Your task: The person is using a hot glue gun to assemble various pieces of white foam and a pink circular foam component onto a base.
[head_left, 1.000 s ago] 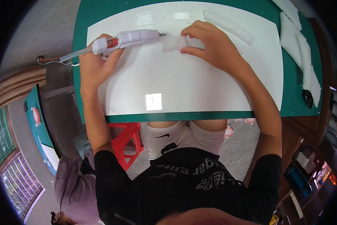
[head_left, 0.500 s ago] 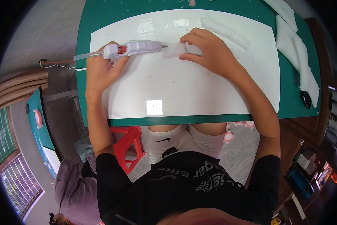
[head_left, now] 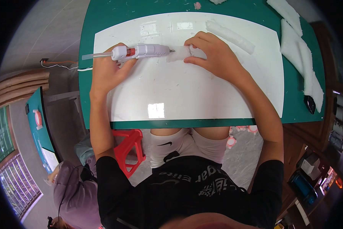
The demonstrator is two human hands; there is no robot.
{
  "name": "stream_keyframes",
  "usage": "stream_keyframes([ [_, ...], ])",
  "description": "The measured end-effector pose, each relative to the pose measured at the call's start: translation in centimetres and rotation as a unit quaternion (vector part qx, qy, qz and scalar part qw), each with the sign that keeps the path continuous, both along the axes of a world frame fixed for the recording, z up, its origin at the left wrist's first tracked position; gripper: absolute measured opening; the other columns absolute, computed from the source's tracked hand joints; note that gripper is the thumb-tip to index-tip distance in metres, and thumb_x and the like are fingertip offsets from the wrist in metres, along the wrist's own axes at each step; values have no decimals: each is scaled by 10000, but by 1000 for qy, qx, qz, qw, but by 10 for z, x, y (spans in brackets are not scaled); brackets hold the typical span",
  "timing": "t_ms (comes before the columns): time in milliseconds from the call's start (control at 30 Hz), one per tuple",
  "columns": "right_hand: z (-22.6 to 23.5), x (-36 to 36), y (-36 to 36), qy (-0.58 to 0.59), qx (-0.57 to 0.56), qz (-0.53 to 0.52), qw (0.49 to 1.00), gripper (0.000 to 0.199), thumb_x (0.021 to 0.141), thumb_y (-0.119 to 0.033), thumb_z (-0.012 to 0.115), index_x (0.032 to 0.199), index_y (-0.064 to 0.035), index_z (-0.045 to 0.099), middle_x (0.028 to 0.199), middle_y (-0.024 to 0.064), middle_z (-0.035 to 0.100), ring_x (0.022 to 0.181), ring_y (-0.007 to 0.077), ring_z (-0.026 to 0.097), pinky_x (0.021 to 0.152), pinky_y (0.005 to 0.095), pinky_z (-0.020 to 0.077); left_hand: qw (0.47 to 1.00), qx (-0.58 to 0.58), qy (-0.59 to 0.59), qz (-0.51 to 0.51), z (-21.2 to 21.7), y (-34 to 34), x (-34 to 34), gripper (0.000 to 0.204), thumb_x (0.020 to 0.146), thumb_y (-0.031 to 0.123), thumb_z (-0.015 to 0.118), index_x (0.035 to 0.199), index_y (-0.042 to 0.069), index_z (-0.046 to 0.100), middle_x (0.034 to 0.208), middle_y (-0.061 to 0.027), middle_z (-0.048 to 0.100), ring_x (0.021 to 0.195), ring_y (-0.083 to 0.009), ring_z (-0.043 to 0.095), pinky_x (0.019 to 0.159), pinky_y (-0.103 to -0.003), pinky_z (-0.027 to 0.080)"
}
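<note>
A white hot glue gun [head_left: 152, 50] lies level in my left hand [head_left: 109, 74], whose fingers wrap round its handle. A clear glue stick [head_left: 96, 56] juts from its back end, and the metal nozzle points right. Just beyond the nozzle is a small piece of white fluffy batting [head_left: 179, 54], resting on the white board. My right hand [head_left: 211, 53] pinches the right end of that piece between thumb and fingers. The nozzle tip is at the left part of the batting; whether it touches cannot be made out.
The white board [head_left: 194, 95] covers much of the green table [head_left: 167, 124]. A long batting strip [head_left: 230, 36] lies beyond my right hand. More batting [head_left: 301, 53] and a black object [head_left: 309, 104] lie at the right edge. A red stool [head_left: 129, 149] stands below; another person [head_left: 74, 194] is at the left.
The glue gun and my left hand have shifted slightly right, bringing the nozzle further over the batting's left part. My right hand keeps its pinch. The whole view has shifted a little.
</note>
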State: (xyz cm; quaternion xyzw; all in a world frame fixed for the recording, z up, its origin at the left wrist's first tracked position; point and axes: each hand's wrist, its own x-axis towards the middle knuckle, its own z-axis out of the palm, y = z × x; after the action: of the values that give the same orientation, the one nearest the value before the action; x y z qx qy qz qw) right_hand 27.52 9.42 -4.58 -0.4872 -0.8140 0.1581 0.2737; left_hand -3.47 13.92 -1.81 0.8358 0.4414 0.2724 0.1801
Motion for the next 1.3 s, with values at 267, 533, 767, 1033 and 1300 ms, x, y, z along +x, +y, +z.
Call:
stream_keyframes([
  [267, 0, 1, 1, -14, -4, 2, 1000, 353, 843, -333, 778, 1089, -97, 688, 1031, 67, 645, 980, 259, 621, 858, 359, 519, 1000, -22, 17, -5, 2, -3, 3, 223, 802, 207, 782, 843, 28, 656, 675, -100, 626, 536, -188, 548, 511, -324, 415],
  [533, -1, 1, 1, -8, 2, 3, 1000, 349, 840, -328, 781, 1080, -92, 691, 1023, 70, 646, 972, 262, 623, 849, 357, 520, 999, -14, 28, -15, 0, -2, 3, 231, 812, 212, 776, 859, 20, 657, 676, -102, 628, 529, -208, 540, 515, -331, 415],
  [767, -3, 1, 1, -1, 11, 0, 1000, 344, 837, -331, 781, 1068, -94, 689, 1013, 70, 643, 974, 268, 618, 846, 366, 518, 999, -25, 31, -14, 1, -3, 3, 259, 820, 243, 784, 945, 30, 709, 700, -111, 668, 537, -217, 577, 525, -324, 443],
  [1033, 1, 1, 0, -11, -11, -3, 1000, 331, 839, -326, 779, 1060, -97, 685, 1003, 68, 643, 977, 267, 615, 842, 370, 516, 997, -44, 70, 1, 0, -3, 1, 202, 813, 143, 778, 940, 3, 706, 765, -118, 709, 659, -158, 648, 626, -307, 508],
  [1300, -3, 2, 1, 2, 17, 4, 1000, 366, 798, -273, 820, 1077, -94, 666, 966, 51, 620, 910, 222, 604, 806, 331, 502, 996, -42, 82, -7, 3, -4, 5, 214, 819, 153, 778, 950, 0, 706, 773, -130, 712, 652, -175, 644, 631, -314, 508],
])
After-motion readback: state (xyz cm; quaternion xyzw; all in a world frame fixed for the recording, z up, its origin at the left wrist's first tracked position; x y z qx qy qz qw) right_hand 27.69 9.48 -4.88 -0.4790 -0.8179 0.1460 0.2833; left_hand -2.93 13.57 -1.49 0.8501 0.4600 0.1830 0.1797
